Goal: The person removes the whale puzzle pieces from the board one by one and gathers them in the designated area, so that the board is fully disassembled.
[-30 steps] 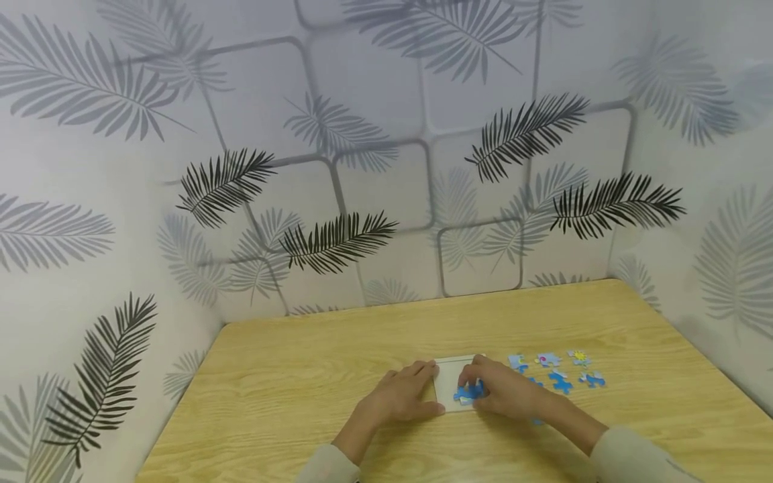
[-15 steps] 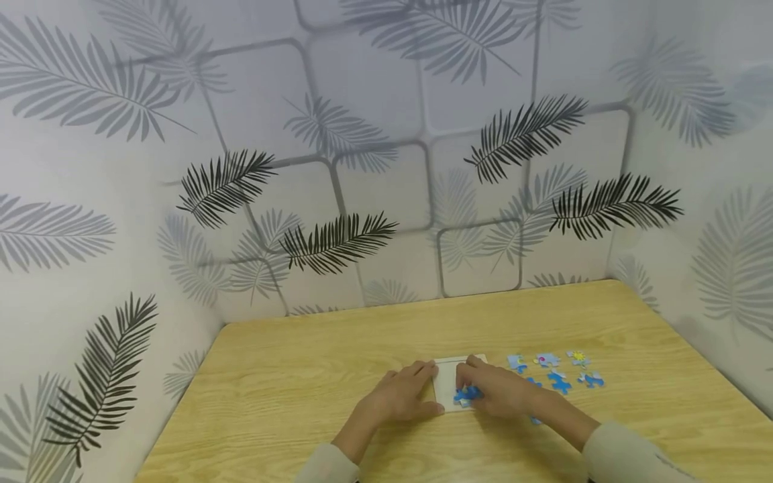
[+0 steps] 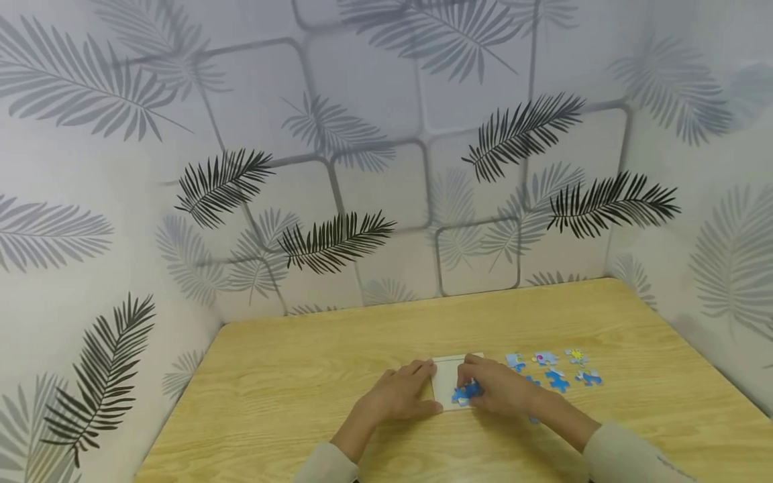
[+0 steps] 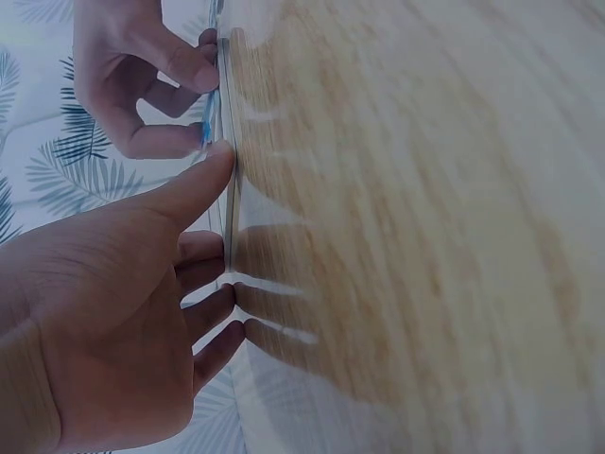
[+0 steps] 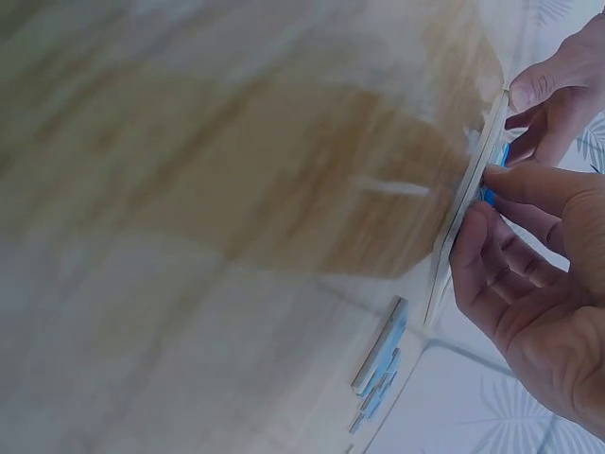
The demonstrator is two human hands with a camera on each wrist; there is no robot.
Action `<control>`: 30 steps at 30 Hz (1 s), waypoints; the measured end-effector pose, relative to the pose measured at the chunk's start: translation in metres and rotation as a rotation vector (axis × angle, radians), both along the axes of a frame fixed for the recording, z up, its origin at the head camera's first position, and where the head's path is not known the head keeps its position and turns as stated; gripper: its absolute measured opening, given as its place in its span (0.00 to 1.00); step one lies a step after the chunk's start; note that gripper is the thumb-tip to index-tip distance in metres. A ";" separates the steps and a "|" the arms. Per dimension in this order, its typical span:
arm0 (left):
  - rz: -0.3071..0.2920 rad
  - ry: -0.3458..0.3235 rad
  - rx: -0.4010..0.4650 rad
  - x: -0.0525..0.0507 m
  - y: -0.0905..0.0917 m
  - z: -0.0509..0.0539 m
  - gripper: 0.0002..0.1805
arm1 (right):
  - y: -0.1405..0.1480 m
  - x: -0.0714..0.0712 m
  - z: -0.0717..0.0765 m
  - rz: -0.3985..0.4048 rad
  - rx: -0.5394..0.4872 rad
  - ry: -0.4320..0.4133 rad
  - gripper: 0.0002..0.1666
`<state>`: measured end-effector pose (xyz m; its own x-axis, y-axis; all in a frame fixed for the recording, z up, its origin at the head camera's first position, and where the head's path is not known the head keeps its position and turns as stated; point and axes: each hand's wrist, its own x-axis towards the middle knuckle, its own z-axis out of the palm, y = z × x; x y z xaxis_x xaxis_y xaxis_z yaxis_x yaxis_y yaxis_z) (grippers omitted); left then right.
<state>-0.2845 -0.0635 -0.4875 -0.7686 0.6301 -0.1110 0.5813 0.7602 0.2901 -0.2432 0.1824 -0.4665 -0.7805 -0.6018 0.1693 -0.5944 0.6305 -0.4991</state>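
Observation:
A blue puzzle piece (image 3: pixel 462 396) lies over the lower right part of a pale, shallow puzzle tray (image 3: pixel 445 376). Thumb and fingers of my right hand (image 3: pixel 502 390) pinch this piece. In the right wrist view, blue (image 5: pixel 488 196) shows between those fingertips, low at the tray's surface. Whether it lies flat in the tray I cannot tell. My left hand (image 3: pixel 395 396) has its fingers spread along the tray's left side, thumb near the lower left corner. Seen from the left wrist, the left hand (image 4: pixel 123 293) touches the tray edge with thumb and fingertips.
Right of the tray, several loose puzzle pieces (image 3: pixel 557 380) lie in rough rows; the right hand and forearm partly cover some. One piece bears a yellow sun (image 3: pixel 576 356). The wooden table (image 3: pixel 290 376) meets a leaf-patterned wall (image 3: pixel 386 201) at the back.
The blue piece has turned slightly within the right fingers, over much the same spot of the tray. The left hand has kept its place.

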 end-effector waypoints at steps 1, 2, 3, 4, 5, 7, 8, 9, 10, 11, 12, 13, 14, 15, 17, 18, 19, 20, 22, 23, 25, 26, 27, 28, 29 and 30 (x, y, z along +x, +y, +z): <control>0.001 -0.002 0.003 0.000 0.000 0.000 0.44 | 0.000 0.000 0.000 0.002 0.001 0.006 0.14; 0.002 -0.003 0.007 0.001 0.000 0.000 0.44 | 0.000 0.000 -0.001 0.001 0.007 0.015 0.14; 0.003 -0.003 0.011 0.002 -0.001 0.000 0.44 | 0.000 0.001 -0.002 -0.001 0.013 0.021 0.14; 0.003 -0.004 0.014 0.002 -0.001 0.000 0.44 | 0.000 0.001 -0.003 -0.004 0.018 0.029 0.14; 0.002 -0.005 0.017 0.003 -0.001 0.001 0.44 | 0.000 0.002 -0.003 -0.008 0.022 0.034 0.14; 0.000 -0.010 0.022 0.004 -0.001 0.002 0.43 | 0.000 0.002 -0.004 -0.008 0.031 0.048 0.14; -0.001 -0.013 0.023 0.005 -0.001 0.002 0.43 | 0.000 0.003 -0.005 -0.010 0.038 0.058 0.13; -0.002 -0.017 0.024 0.005 -0.001 0.003 0.43 | 0.000 0.003 -0.005 -0.011 0.043 0.067 0.13; -0.003 -0.018 0.025 0.005 -0.001 0.003 0.43 | 0.000 0.003 -0.005 -0.012 0.045 0.078 0.13; -0.004 -0.016 0.024 0.005 -0.001 0.003 0.43 | -0.001 0.003 -0.005 -0.015 0.046 0.083 0.13; -0.004 -0.015 0.021 0.005 -0.001 0.003 0.43 | -0.001 0.003 -0.005 -0.016 0.047 0.088 0.13; -0.003 -0.014 0.018 0.004 -0.001 0.002 0.43 | -0.001 0.002 -0.005 -0.020 0.048 0.092 0.13; -0.002 -0.011 0.016 0.003 0.000 0.002 0.43 | -0.001 0.002 -0.005 -0.024 0.048 0.093 0.14; -0.002 -0.008 0.012 0.003 0.000 0.002 0.43 | -0.001 0.001 -0.005 -0.028 0.045 0.088 0.14; 0.000 -0.002 0.002 0.002 0.000 0.001 0.43 | -0.001 0.000 -0.006 -0.033 0.033 0.067 0.15; 0.001 -0.003 -0.002 0.002 0.001 0.001 0.43 | 0.000 0.000 -0.007 -0.031 0.027 0.057 0.15; 0.003 -0.005 -0.006 0.002 0.001 0.001 0.43 | 0.000 0.000 -0.007 -0.033 0.023 0.047 0.16; 0.005 -0.006 -0.010 0.002 0.001 0.002 0.43 | 0.000 0.000 -0.007 -0.033 0.015 0.036 0.16; 0.006 -0.008 -0.015 0.003 0.001 0.002 0.43 | 0.001 -0.001 -0.008 -0.036 0.000 0.023 0.17; 0.006 -0.010 -0.015 0.003 0.001 0.003 0.43 | 0.001 -0.001 -0.008 -0.037 -0.009 0.021 0.16; 0.008 -0.012 -0.012 0.004 0.001 0.004 0.43 | 0.001 -0.001 -0.008 -0.042 -0.020 0.026 0.16; 0.009 -0.012 -0.009 0.004 0.001 0.004 0.43 | 0.001 -0.001 -0.008 -0.044 -0.022 0.030 0.15; 0.009 -0.010 -0.005 0.004 0.001 0.004 0.43 | 0.001 -0.001 -0.008 -0.045 -0.023 0.035 0.15; 0.009 -0.011 -0.002 0.004 0.001 0.004 0.43 | 0.002 -0.001 -0.008 -0.043 -0.021 0.040 0.15; 0.009 -0.011 0.001 0.004 0.001 0.004 0.43 | 0.002 -0.001 -0.008 -0.042 -0.017 0.043 0.15; 0.008 -0.011 0.002 0.004 0.001 0.004 0.43 | 0.002 -0.001 -0.009 -0.039 -0.013 0.044 0.16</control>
